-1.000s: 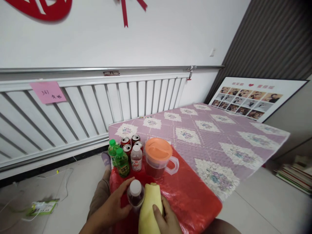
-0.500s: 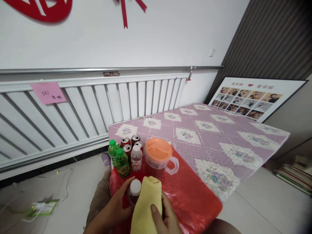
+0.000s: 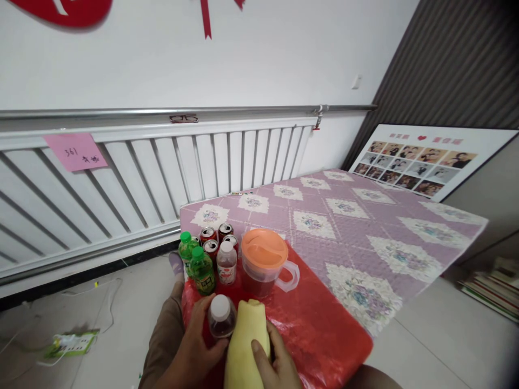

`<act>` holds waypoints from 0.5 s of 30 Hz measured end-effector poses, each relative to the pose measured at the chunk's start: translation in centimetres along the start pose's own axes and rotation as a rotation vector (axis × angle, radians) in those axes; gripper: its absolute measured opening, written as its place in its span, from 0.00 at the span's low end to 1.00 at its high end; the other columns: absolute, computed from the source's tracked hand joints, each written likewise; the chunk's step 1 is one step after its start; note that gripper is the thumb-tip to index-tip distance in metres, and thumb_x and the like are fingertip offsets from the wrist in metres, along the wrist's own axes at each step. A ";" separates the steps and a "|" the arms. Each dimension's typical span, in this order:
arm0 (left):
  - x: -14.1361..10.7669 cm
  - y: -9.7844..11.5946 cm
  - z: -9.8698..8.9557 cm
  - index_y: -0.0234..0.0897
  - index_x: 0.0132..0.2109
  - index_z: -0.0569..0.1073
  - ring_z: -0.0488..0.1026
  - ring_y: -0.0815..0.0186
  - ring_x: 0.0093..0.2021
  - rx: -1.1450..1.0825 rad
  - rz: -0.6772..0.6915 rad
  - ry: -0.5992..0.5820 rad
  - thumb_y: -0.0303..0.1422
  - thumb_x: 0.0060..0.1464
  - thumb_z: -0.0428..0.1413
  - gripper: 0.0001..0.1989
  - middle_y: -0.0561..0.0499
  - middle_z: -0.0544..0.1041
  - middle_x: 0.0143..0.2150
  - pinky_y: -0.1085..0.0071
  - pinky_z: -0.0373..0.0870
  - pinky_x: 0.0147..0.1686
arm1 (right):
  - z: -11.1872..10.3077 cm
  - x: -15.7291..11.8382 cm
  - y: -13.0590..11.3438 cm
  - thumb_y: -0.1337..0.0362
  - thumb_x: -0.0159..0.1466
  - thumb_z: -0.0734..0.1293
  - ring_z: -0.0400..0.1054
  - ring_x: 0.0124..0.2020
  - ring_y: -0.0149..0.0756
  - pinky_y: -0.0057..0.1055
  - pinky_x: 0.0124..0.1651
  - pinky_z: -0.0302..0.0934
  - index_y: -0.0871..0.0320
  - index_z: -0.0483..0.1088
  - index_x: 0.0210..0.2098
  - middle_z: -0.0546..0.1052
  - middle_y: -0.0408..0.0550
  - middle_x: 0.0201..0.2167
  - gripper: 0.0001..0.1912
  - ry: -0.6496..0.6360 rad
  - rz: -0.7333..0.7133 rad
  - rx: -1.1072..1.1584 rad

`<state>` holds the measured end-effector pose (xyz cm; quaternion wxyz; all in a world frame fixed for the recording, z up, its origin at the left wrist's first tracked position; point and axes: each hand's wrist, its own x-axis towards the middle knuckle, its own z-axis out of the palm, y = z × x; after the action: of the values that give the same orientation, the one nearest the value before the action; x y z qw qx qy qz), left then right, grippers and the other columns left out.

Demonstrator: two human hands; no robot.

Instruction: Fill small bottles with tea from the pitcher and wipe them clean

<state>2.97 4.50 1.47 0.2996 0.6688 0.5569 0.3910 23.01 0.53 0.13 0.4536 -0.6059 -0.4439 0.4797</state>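
My left hand (image 3: 198, 343) is closed around a clear bottle (image 3: 222, 324) with a white cap and dark contents, low in the view. Just right of it, my right hand (image 3: 279, 359) grips a long yellow bundle (image 3: 247, 346) that looks like folded cloth; whether something is inside it is hidden. Both are above a red plastic sheet (image 3: 316, 335). Beyond them stand a pink-labelled bottle (image 3: 226, 265) with a white cap, two green-capped bottles (image 3: 203, 273), several drink cans (image 3: 211, 247) and a clear pitcher (image 3: 259, 275) with an orange lid.
A purple floral cover (image 3: 279, 216) spreads behind the red sheet. A white radiator (image 3: 239, 162) with a pink note (image 3: 75, 152) lines the wall. On the floor at left lies a power strip (image 3: 73, 344) with cords. A photo board (image 3: 425, 162) leans at the right.
The white-capped bottle in my left hand has shifted slightly left, with more of its body showing. The yellow bundle's top is slightly lower and narrower. The camera view has moved a little.
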 end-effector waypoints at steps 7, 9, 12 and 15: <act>0.2 1.4 -1.4 0.39 0.62 0.57 0.66 0.54 0.63 -0.079 -0.074 -0.168 0.33 0.50 0.59 0.33 0.40 0.67 0.63 0.58 0.65 0.62 | 0.8 -0.8 -4.2 0.44 0.59 0.66 0.72 0.54 0.48 0.35 0.51 0.69 0.55 0.67 0.58 0.76 0.54 0.56 0.33 -0.003 -0.069 0.137; 0.0 1.4 -1.1 0.39 0.61 0.58 0.68 0.54 0.62 -0.091 -0.099 -0.125 0.33 0.49 0.60 0.34 0.41 0.68 0.63 0.59 0.67 0.61 | 1.0 -0.7 -4.4 0.44 0.59 0.67 0.72 0.53 0.48 0.35 0.50 0.70 0.54 0.68 0.57 0.76 0.54 0.54 0.32 0.003 -0.064 0.122; -0.4 1.0 -0.3 0.39 0.60 0.60 0.71 0.53 0.59 -0.080 -0.094 -0.043 0.34 0.49 0.60 0.32 0.42 0.72 0.60 0.58 0.70 0.58 | 0.7 -0.4 -3.8 0.45 0.59 0.67 0.74 0.51 0.48 0.36 0.50 0.69 0.56 0.69 0.57 0.78 0.55 0.52 0.32 0.014 -0.044 0.155; -0.7 0.3 0.4 0.38 0.61 0.60 0.69 0.51 0.61 -0.043 -0.053 0.015 0.32 0.47 0.61 0.34 0.41 0.71 0.60 0.54 0.68 0.60 | 0.1 0.1 -2.4 0.45 0.57 0.69 0.74 0.50 0.50 0.38 0.51 0.69 0.57 0.72 0.54 0.79 0.56 0.50 0.31 0.011 -0.003 0.122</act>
<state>3.45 3.81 1.43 0.3199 0.6441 0.5681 0.4001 22.65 1.06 2.41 0.4929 -0.5790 -0.4123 0.5018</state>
